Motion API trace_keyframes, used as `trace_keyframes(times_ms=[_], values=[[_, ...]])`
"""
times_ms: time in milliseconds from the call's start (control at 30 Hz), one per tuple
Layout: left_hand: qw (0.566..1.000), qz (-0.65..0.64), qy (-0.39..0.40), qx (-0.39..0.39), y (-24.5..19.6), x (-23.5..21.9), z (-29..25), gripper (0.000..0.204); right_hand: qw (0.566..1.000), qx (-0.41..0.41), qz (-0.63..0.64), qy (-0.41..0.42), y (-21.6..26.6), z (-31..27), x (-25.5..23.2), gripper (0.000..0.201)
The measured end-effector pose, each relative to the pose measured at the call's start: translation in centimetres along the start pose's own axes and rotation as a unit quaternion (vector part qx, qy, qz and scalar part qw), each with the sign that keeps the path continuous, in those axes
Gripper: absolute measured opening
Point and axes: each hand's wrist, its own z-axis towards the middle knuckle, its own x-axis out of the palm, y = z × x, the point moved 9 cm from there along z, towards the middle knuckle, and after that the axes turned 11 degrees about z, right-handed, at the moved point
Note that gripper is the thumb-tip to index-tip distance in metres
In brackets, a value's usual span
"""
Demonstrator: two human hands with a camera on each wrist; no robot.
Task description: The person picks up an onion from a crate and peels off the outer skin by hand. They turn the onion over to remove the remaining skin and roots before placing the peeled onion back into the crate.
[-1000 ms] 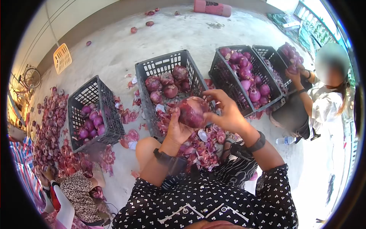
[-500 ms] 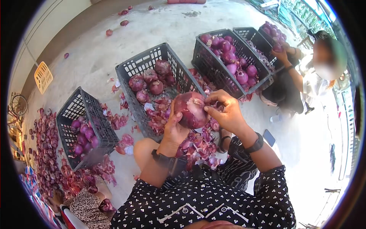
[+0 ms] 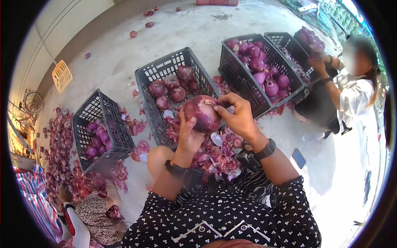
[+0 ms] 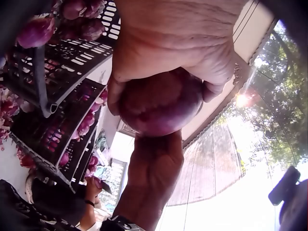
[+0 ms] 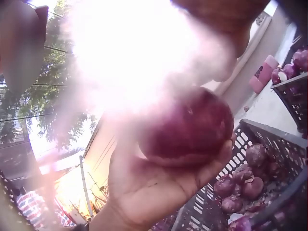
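A large red onion rests in the left hand, whose fingers and thumb curl around its lower left side. The right hand pinches at the pale, dry top of the onion with thumb and forefinger. In the left wrist view the left hand grips the onion from both sides. The right wrist view shows the onion on the left palm, with glare over part of the right hand. Beneath the hands, loose skins lie heaped beside a black crate holding several unpeeled onions.
At the left stands a crate of smooth purple onions, beside a spread of onions on the floor. More crates stand at the right, near a seated person. A phone and a yellow basket are also in view.
The right hand's thumb and forefinger have closed together at the onion's top, which has turned upward. The onion has shifted slightly left. The head view has tilted and shifted.
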Motion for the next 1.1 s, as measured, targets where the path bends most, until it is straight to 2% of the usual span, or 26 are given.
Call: trace_keyframes(times_ms=[100,167,200,267,367,433,567,667,800,867,933,1000,1067,1100], values=[[0.998,-0.048,0.026,-0.028,0.8,0.8,0.6,0.060,1.000,-0.014,-0.003,-0.007,0.0,-0.1,-1.0,0.017],[0.993,-0.079,0.028,-0.087,1.9,0.5,0.9,0.056,1.000,-0.020,-0.004,-0.005,0.3,0.0,-1.6,0.017],[0.993,-0.078,0.030,-0.089,1.9,0.9,1.0,0.056,1.000,-0.017,-0.013,-0.010,0.2,0.0,-1.9,0.016],[0.996,-0.039,-0.003,-0.085,1.5,1.1,1.3,0.054,0.999,-0.014,-0.022,-0.019,0.3,0.1,-2.4,0.015],[0.998,0.023,0.012,-0.049,0.8,1.4,2.0,0.058,0.999,-0.015,-0.037,-0.030,0.3,0.0,-2.8,0.014],[0.997,0.052,0.023,-0.053,0.2,1.1,2.4,0.062,0.998,-0.047,-0.033,-0.017,0.9,0.1,-2.7,0.013],[0.992,0.119,0.022,-0.038,-0.5,0.5,2.3,0.071,0.999,-0.029,-0.020,-0.018,0.1,-0.2,-2.0,0.012],[0.990,0.139,0.022,-0.007,-0.6,-0.1,2.1,0.071,0.998,-0.026,-0.044,-0.026,-0.6,-0.3,-1.3,0.012],[0.993,0.116,-0.007,-0.012,0.6,-1.6,1.5,0.072,0.999,-0.018,-0.035,-0.022,-1.5,-0.4,-0.6,0.012],[0.995,0.096,0.017,-0.027,0.8,-2.0,1.4,0.067,0.999,-0.030,-0.035,-0.018,-1.0,-0.3,-0.2,0.012],[0.996,0.062,0.016,-0.057,1.9,-3.1,1.4,0.065,0.977,0.204,0.070,0.007,-4.3,-0.8,0.6,0.013],[0.996,0.029,0.014,-0.087,2.6,-3.1,1.3,0.064,0.978,0.201,0.059,0.009,-4.8,-0.3,0.3,0.014],[0.983,-0.073,-0.053,-0.162,3.7,-3.3,0.8,0.063,0.979,0.197,0.047,0.012,-5.3,0.1,0.1,0.015],[0.983,-0.074,-0.054,-0.162,3.7,-3.4,0.8,0.063,0.970,0.225,0.092,0.000,-6.0,-0.1,-0.1,0.014]])
